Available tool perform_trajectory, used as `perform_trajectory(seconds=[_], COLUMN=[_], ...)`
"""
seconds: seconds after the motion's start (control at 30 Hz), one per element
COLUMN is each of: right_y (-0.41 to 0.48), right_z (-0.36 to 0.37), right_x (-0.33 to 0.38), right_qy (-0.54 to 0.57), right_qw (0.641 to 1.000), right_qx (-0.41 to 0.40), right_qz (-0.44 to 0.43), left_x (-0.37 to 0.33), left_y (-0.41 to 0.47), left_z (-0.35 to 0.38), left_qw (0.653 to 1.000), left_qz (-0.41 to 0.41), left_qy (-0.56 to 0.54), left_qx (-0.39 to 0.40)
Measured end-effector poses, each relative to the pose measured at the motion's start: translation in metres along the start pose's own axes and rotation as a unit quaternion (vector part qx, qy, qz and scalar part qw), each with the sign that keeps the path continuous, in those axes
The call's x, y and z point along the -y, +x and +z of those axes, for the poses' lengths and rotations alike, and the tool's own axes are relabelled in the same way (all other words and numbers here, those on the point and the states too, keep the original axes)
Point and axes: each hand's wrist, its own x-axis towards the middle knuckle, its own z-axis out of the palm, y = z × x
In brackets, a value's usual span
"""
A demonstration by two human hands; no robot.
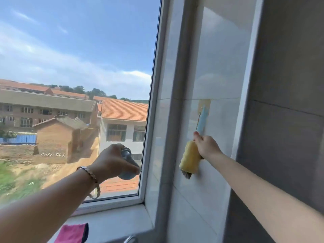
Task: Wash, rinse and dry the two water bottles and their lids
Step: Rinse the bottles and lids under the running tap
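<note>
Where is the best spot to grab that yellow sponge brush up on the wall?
Probably the slim blue handle just above the yellow sponge head, where the right hand grips it. Come from the room side: it sits upright against the tiled wall, and the sponge looks soft and squashy.

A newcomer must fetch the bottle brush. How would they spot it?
Start at the window; white tiles run up its right side. Against them is the brush, in the right hand: yellow sponge head, pale blue handle, unlike the pink cloth below.
</note>
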Motion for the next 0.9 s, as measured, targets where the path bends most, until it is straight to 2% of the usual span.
perform_trajectory(seconds=[0.33,0.7,0.9], right_y=[0.050,0.032,-0.032], right_z=[0.016,0.040,0.046], right_x=[-0.008,-0.037,-0.039], right_qy=[-0.054,-0.085,-0.030], right_qw=[0.998,0.991,0.999], right_qx=[0.002,-0.015,0.010], right_qz=[0.040,0.100,0.040], left_x=[-0.007,0.018,0.047], left_y=[0.008,0.008,-0.019], left_z=[0.009,0.028,0.036], left_qw=[1.000,1.000,0.998], left_qz=[-0.003,0.011,0.000], left_qy=[-0.003,-0.018,-0.053], left_qx=[0.003,0.023,0.035])
